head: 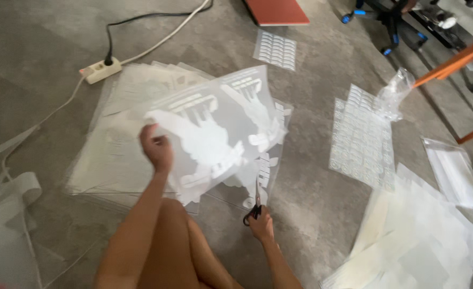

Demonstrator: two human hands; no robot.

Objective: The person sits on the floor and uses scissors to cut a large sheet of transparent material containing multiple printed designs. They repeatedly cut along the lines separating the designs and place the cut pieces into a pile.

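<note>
My left hand (156, 149) grips the left edge of a clear film sheet (220, 128) printed with white shapes, holding it lifted and tilted above a stack of similar sheets (118, 123) on the grey floor. My right hand (261, 223) holds black-handled scissors (257, 200), blades pointing up into the lower edge of the lifted sheet. My bare knee (172, 235) rises between my two arms.
A white power strip (101, 70) with black and white cables lies at the back left. Printed sheets (361, 140) (275, 49), a crumpled plastic bag (392, 95), and a pile of white sheets (423, 235) lie to the right. Film strips (9, 198) curl at left. Orange furniture legs (455, 61) stand at far right.
</note>
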